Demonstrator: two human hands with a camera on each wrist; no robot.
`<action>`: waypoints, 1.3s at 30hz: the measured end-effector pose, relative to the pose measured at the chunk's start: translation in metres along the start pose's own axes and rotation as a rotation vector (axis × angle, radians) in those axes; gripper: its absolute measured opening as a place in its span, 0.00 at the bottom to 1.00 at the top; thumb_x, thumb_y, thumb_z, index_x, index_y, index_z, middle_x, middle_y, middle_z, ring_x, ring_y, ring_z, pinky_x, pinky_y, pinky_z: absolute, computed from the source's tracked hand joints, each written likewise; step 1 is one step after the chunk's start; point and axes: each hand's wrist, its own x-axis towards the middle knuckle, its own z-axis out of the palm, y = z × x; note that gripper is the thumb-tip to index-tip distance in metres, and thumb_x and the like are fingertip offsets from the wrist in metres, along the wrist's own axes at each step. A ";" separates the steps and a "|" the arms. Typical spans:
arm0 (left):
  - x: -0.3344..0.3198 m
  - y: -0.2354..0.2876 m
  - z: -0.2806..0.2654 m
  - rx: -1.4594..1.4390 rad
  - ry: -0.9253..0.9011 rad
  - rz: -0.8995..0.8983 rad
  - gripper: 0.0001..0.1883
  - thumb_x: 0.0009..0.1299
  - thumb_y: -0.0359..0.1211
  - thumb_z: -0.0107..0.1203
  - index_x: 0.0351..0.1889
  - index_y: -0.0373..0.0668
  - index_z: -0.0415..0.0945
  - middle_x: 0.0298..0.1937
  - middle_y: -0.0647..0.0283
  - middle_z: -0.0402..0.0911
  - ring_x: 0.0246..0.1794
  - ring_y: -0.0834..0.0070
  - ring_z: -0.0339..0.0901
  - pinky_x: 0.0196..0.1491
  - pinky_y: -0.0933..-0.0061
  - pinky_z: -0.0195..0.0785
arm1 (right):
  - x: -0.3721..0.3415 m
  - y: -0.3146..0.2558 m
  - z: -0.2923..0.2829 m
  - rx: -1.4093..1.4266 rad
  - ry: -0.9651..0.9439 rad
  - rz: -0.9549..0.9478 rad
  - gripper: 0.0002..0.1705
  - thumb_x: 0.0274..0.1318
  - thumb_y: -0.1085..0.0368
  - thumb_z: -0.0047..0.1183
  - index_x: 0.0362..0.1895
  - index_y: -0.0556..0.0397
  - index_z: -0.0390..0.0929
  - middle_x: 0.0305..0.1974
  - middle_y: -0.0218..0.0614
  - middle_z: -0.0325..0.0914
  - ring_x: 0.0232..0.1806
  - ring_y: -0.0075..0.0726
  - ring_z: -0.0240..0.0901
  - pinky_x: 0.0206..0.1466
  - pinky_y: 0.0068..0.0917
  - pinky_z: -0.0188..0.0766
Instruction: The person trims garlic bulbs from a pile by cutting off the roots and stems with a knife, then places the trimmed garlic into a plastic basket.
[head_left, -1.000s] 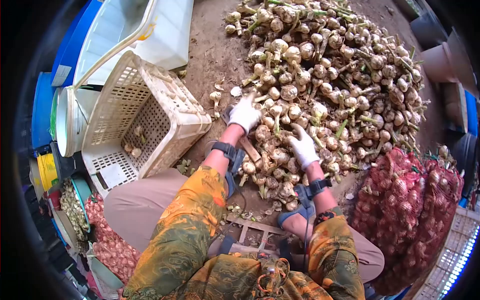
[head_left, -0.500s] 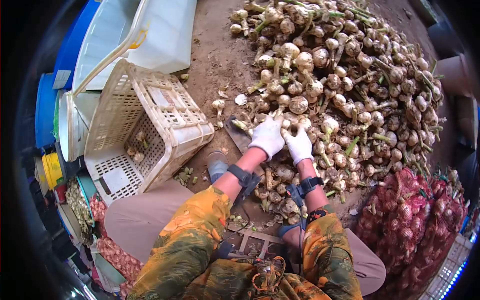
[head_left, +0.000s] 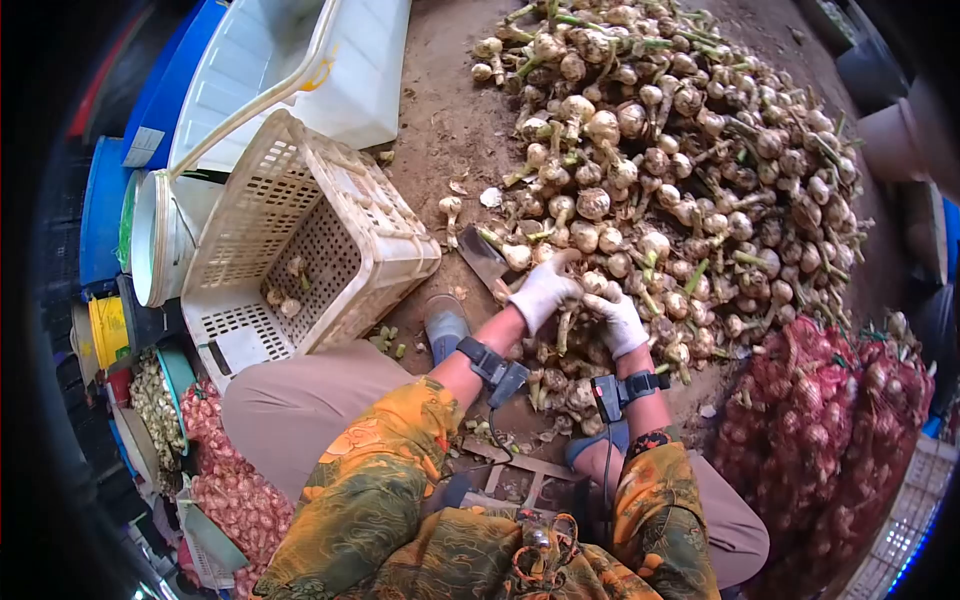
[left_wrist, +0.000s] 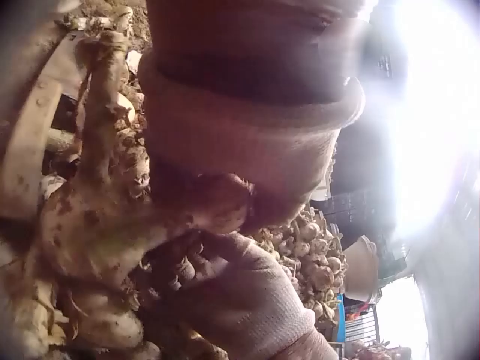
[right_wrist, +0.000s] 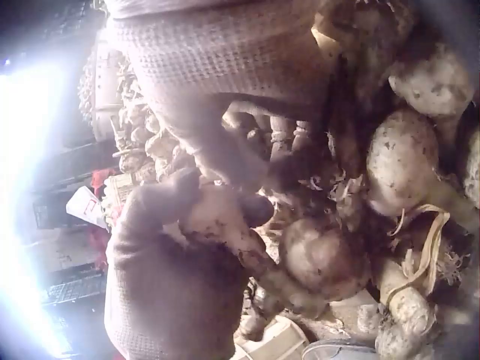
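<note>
Both hands wear white knit gloves and meet over the near edge of a large heap of garlic. My left hand curls its thumb and fingers round a garlic bulb, whose stem slants down in the right wrist view. Close against it, my right hand has its fingertips right at the same bulb; I cannot tell whether they pinch it. Left of the hands lies a flat metal blade with a wooden piece, partly covered by garlic. Another stemmed bulb looms near the left wrist camera.
A perforated plastic crate lies tipped on its side at left, several bulbs inside. Behind it stand a white tub and a bucket. Red mesh sacks of garlic stand at right. A shoe sits beside the blade.
The hands were apart over the heap, the right with spread fingers. They came together at the heap's near side, then shifted slightly right and toward the body.
</note>
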 end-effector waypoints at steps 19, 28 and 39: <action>-0.152 0.026 0.177 -0.411 -0.163 0.101 0.12 0.66 0.46 0.54 0.39 0.51 0.76 0.37 0.69 0.76 0.40 0.77 0.71 0.44 0.70 0.66 | -0.244 -0.090 0.083 -1.471 0.803 -0.526 0.27 0.57 0.55 0.52 0.59 0.51 0.68 0.45 0.47 0.71 0.45 0.50 0.73 0.47 0.41 0.71; -0.257 0.034 0.285 0.348 -0.997 0.294 0.41 0.58 0.44 0.63 0.66 0.36 0.59 0.55 0.59 0.74 0.59 0.74 0.67 0.60 0.70 0.61 | -0.447 -0.111 0.036 -1.027 0.869 -0.717 0.41 0.41 0.81 0.59 0.65 0.58 0.62 0.53 0.45 0.75 0.50 0.34 0.75 0.54 0.29 0.73; -0.229 0.071 0.298 0.316 -0.669 0.216 0.26 0.63 0.32 0.59 0.59 0.38 0.69 0.44 0.62 0.80 0.42 0.75 0.78 0.47 0.73 0.71 | -0.625 -0.002 -0.039 -1.322 1.253 -0.084 0.32 0.45 0.69 0.60 0.60 0.49 0.69 0.32 0.45 0.78 0.34 0.39 0.79 0.40 0.31 0.74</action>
